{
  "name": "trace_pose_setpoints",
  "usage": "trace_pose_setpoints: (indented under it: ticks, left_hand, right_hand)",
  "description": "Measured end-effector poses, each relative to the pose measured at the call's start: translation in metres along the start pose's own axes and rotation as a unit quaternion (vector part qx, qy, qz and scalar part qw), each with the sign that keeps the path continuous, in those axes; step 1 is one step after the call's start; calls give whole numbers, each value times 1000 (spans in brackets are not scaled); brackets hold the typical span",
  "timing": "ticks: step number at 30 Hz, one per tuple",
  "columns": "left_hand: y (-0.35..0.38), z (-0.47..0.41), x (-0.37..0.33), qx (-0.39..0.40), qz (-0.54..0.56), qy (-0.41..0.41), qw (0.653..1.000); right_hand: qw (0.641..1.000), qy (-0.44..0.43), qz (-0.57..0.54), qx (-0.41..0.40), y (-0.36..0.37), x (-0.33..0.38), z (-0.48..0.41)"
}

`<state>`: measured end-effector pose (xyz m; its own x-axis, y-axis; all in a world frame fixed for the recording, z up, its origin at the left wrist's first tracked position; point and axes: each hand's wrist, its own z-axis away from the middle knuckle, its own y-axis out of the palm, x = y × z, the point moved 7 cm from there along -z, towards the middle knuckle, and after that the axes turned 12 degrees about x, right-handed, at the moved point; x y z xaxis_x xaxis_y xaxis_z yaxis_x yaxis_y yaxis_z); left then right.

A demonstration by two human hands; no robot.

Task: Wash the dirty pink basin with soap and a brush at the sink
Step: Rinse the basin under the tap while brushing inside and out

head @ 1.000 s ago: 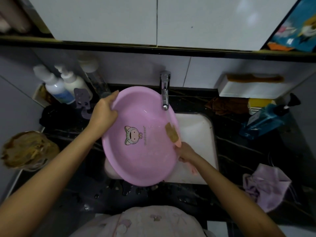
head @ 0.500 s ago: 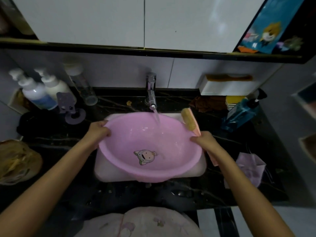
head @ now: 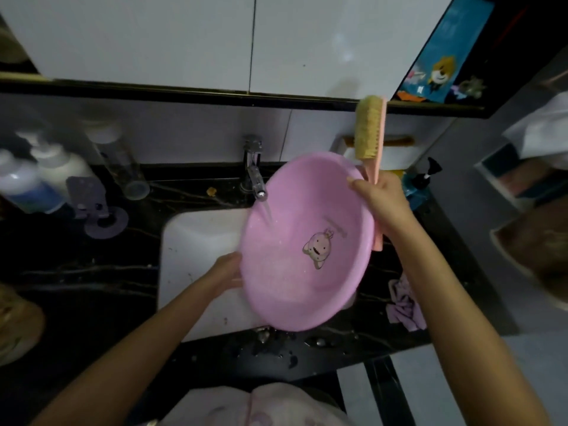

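I note my right hand clamps the basin rim and brush handle together. My left hand holds the opposite rim, fingers hidden behind it. The basin is tilted over the sink, and water from the tap strikes its inside.

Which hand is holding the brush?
The right hand, gripping the pink brush along with the rim of the basin; the left hand holds the basin alone.

Dim, underexposed; edges blurred w/ fisheye warp.
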<state>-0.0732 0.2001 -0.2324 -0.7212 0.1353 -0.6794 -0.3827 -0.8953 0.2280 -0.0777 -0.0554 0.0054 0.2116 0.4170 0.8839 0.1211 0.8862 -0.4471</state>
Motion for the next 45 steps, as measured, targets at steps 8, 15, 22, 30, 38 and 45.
trace_pose_setpoints:
  ticks: [8,15,22,30,38,45]
  left_hand:
    - [-5,-5,10,-17,-58,1,998]
    - [-2,-9,-20,-28,-211,53,976]
    - [33,-7,-34,20,-315,117,942]
    - [71,1,-34,0,-511,170,843]
    - [65,-31,33,36,-710,39,702]
    - [60,-79,-24,-83,-809,211,542]
  right_hand:
    - [968,-141,205,13,12,61,26]
    - [909,-202,364,6,24,86,47]
    - [914,-198,353,-31,26,69,45]
    - [984,-95,71,-136,0,18,53]
    - [974,65,-145,-160,15,-66,67]
    - [982,100,-41,-155,6,-76,48]
